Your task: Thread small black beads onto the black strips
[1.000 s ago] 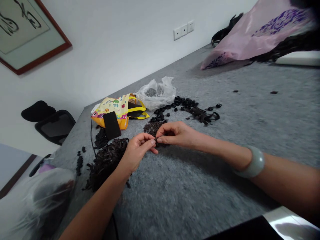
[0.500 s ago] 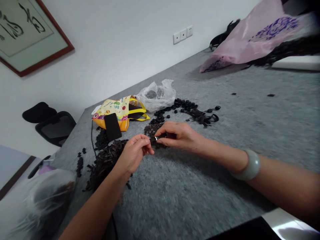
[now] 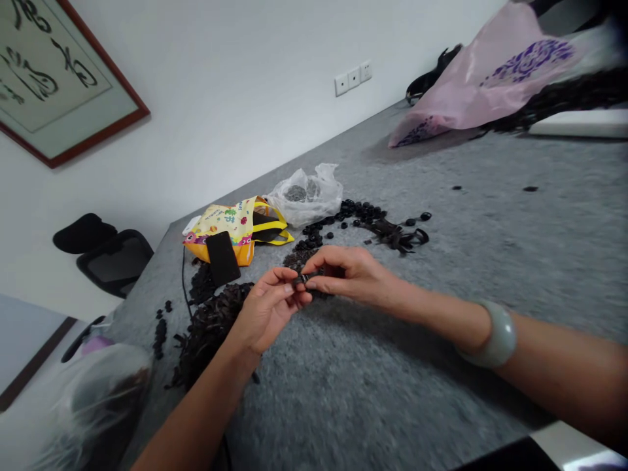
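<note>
Wall: white, hung with a framed calligraphy point(image 3: 53, 85) at upper left; a row of sockets point(image 3: 354, 78) is set above the table edge.
Table: grey, mottled surface point(image 3: 392, 379), seen at a slant; a black chair point(image 3: 115, 258) is seen beyond its left edge.
Held piece: a small dark piece point(image 3: 301, 279), a bright glint on it, is held above the table between the two hands; exact shape too small to tell.
Left hand point(image 3: 272, 311): thumb and fingers are closed in a pinch; the piece's left end is gripped at the fingertips.
Right hand point(image 3: 350, 271): piece's right end is pinched between thumb and index finger; a pale green bangle point(image 3: 493, 335) is worn on this arm.
Hand spacing: fingertips nearly met, parted only by the piece.
Strip pile: dark strips point(image 3: 210, 327) are heaped just left of the left hand, partly hidden by it.
Behind hands: a heap of small brown bits point(image 3: 300, 258), partly covered by the right hand; black round pieces point(image 3: 363, 210) are scattered farther back, loose strips point(image 3: 397, 235) beside them.
Bags: a yellow printed bag point(image 3: 220, 219) is laid near the wall, a black phone-like slab point(image 3: 223, 258) against its front; a white plastic bag point(image 3: 318, 196) is placed beside it.
Far right: a pink bag point(image 3: 466, 85) is slumped near a flat white block point(image 3: 579, 123).
Lower left: a translucent bag point(image 3: 98, 386) is seen beside the table.
</note>
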{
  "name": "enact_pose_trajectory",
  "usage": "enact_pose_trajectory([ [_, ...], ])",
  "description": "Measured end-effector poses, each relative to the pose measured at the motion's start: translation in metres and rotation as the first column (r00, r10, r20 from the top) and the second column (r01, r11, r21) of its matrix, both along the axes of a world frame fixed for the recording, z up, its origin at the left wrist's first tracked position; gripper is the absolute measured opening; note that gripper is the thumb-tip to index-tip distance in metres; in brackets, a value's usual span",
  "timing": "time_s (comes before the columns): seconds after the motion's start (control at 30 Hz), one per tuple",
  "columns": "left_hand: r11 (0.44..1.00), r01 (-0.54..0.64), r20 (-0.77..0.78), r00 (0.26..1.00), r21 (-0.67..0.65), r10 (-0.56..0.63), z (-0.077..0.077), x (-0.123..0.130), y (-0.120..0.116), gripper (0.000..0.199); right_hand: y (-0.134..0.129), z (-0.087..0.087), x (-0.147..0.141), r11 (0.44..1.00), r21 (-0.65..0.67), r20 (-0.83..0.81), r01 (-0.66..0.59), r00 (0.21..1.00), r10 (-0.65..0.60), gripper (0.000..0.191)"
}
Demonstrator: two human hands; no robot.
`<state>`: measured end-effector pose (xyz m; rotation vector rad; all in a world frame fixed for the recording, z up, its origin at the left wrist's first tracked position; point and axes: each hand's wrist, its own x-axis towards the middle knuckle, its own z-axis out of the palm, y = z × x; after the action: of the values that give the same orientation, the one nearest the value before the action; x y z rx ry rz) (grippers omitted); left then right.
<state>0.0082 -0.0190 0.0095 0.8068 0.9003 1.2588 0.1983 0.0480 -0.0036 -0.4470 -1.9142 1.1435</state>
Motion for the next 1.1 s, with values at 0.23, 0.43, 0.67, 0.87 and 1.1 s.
enact_pose_trajectory([
  [0.23, 1.000, 0.013, 0.050, 0.999, 0.024, -0.014, 0.001, -0.002, 0.000, 0.020, 0.001, -0.006, -0.006, 0.956, -0.254, -0.125, -0.148, 0.985, 0.119, 0.024],
  [0.43, 0.999, 0.022, 0.043, 0.999, 0.037, -0.024, -0.002, 0.000, 0.000, 0.023, 0.000, -0.010, -0.012, 0.890, -0.371, -0.225, -0.265, 0.956, 0.190, 0.025],
  [0.67, 0.998, 0.046, -0.018, 0.999, -0.045, -0.047, 0.005, -0.005, 0.001, 0.027, 0.002, -0.016, -0.015, 0.757, -0.565, -0.233, -0.328, 0.944, 0.234, 0.032],
  [0.87, 0.987, 0.035, -0.113, 0.992, -0.154, -0.053, 0.010, -0.006, 0.001, 0.031, 0.002, -0.018, -0.016, 0.565, -0.717, -0.303, -0.408, 0.912, 0.276, 0.028],
  [1.1, 0.982, 0.054, -0.035, 0.998, -0.179, -0.061, 0.015, -0.004, -0.002, 0.027, 0.004, -0.019, -0.017, 0.423, -0.760, -0.424, -0.494, 0.869, 0.253, 0.025],
])
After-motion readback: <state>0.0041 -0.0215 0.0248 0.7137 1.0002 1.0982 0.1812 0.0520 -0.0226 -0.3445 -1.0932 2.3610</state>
